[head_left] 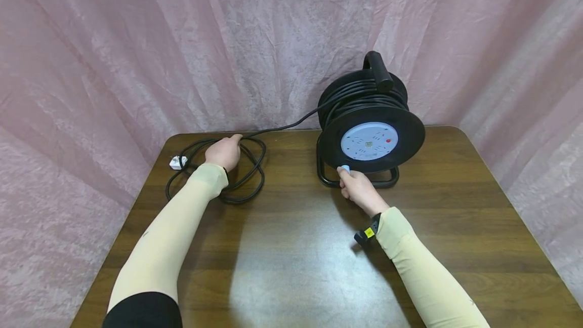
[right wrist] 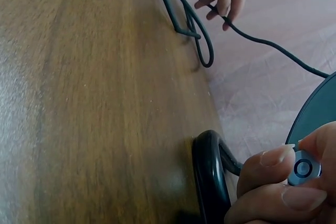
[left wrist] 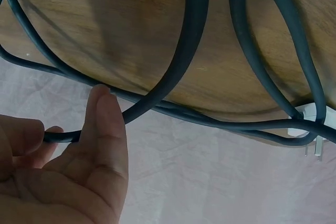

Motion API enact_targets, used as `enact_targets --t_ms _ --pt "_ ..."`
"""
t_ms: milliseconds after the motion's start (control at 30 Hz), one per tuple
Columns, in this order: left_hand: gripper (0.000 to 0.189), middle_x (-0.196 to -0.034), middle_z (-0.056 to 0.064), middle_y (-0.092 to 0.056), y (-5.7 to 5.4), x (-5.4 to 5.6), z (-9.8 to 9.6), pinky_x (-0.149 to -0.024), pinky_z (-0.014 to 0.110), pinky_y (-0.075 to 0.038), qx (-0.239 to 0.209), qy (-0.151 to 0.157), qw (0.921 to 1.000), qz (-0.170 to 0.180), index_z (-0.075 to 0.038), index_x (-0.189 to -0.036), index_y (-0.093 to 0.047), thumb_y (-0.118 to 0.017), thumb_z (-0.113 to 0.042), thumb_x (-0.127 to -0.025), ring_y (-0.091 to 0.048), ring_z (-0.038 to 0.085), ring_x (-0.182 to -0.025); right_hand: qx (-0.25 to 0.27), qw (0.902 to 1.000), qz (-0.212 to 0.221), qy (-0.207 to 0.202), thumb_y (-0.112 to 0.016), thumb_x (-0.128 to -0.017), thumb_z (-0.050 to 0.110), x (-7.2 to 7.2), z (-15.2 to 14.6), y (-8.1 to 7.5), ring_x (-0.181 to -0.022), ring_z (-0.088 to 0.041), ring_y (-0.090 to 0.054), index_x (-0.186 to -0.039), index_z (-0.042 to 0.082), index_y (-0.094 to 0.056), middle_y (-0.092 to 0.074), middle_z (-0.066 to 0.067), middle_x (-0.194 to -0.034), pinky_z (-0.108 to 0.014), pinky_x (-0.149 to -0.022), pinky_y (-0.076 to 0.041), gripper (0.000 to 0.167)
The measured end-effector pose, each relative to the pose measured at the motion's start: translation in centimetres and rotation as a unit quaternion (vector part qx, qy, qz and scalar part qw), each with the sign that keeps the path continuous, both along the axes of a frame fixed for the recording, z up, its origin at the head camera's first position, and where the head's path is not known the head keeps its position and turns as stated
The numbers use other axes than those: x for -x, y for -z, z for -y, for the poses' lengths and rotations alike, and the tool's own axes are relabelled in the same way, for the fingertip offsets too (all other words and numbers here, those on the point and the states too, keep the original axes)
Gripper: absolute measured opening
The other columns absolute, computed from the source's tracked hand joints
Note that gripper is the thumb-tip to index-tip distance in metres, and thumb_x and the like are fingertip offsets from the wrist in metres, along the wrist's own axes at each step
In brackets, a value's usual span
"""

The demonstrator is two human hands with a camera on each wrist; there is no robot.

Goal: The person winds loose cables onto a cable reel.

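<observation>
A black cable reel (head_left: 412,133) stands at the table's back right, with black cable wound between its discs. Thumb and fingers of my right hand (head_left: 361,190) pinch the small light-blue winding knob (right wrist: 303,168) low on the front disc. From the reel a length of cable (head_left: 291,124) runs left to my left hand (head_left: 224,153). In the left wrist view that hand holds the cable with its fingers, the cable passing behind two of them. Loose loops of cable (left wrist: 181,51) lie around and below it. At their left end rests a white plug (head_left: 177,162), its pins showing in the left wrist view.
The reel stands on a black tubular frame (right wrist: 211,177) with a carrying handle (head_left: 378,70) on top. Its front carries a pale socket panel (head_left: 357,146) with a red button. Behind the wooden table (head_left: 282,247) hangs a pink curtain (head_left: 273,39).
</observation>
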State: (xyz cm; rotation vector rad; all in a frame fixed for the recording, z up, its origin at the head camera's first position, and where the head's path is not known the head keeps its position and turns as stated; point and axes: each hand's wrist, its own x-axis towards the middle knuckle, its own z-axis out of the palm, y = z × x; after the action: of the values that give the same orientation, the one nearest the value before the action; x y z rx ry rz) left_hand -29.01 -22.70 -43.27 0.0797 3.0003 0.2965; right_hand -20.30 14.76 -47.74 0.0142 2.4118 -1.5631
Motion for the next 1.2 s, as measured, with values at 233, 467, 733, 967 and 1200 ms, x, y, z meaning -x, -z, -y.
enact_targets --t_ms 233,467,733,967,1200 --pt "0.052 -0.147 0.021 -0.053 0.3 0.3 -0.2 -0.079 0.049 -0.056 0.000 0.010 0.9998 0.017 -0.010 -0.161 -0.029 -0.038 -0.015 -0.111 -0.064 0.037 -0.113 0.008 0.9999 0.007 -0.006 -0.042 -0.107 0.053 0.1 0.3 -0.3 -0.054 -0.016 -0.041 -0.090 -0.002 -0.057 -0.050 -0.002 -0.061 -0.029 -0.053 -0.032 0.060" --pt "0.048 -0.153 0.023 -0.046 0.1 0.1 -0.7 -0.103 0.057 -0.046 -0.010 0.011 0.9998 0.008 -0.001 -0.156 -0.035 -0.039 -0.017 -0.112 -0.051 0.042 -0.134 0.003 0.9999 0.008 -0.012 -0.041 -0.107 0.053 0.2 0.8 -0.8 -0.055 -0.016 -0.042 -0.095 -0.005 -0.057 -0.051 -0.002 -0.062 -0.029 -0.053 -0.032 0.062" --pt "0.052 -0.150 0.024 -0.049 -0.1 -0.3 -1.0 -0.084 0.053 -0.053 -0.025 0.020 0.9993 0.019 -0.010 -0.162 -0.026 -0.036 -0.016 -0.112 -0.061 0.040 -0.115 0.007 0.9999 0.001 -0.014 -0.042 -0.107 0.053 0.2 1.5 -1.3 -0.055 -0.015 -0.042 -0.093 -0.005 -0.058 -0.051 -0.002 -0.062 -0.028 -0.053 -0.031 0.061" --pt "0.056 -0.147 0.023 -0.051 -0.4 -0.5 -1.4 -0.063 0.044 -0.048 -0.029 0.026 0.9991 0.017 -0.017 -0.165 -0.020 -0.037 -0.017 -0.112 -0.061 0.030 -0.075 0.006 0.9997 -0.011 -0.022 -0.042 -0.107 0.053 0.2 2.0 -1.9 -0.056 -0.016 -0.043 -0.096 -0.008 -0.059 -0.052 -0.002 -0.063 -0.029 -0.054 -0.032 0.064" --pt "0.057 -0.151 0.025 -0.046 -0.6 -0.5 -1.6 -0.058 0.043 -0.048 -0.031 0.022 0.9991 0.016 -0.018 -0.166 -0.017 -0.035 -0.017 -0.112 -0.060 0.029 -0.067 0.016 0.9993 -0.014 -0.030 -0.042 -0.107 0.051 0.4 2.3 -2.5 -0.056 -0.017 -0.041 -0.096 -0.009 -0.058 -0.051 -0.002 -0.063 -0.030 -0.055 -0.030 0.063"
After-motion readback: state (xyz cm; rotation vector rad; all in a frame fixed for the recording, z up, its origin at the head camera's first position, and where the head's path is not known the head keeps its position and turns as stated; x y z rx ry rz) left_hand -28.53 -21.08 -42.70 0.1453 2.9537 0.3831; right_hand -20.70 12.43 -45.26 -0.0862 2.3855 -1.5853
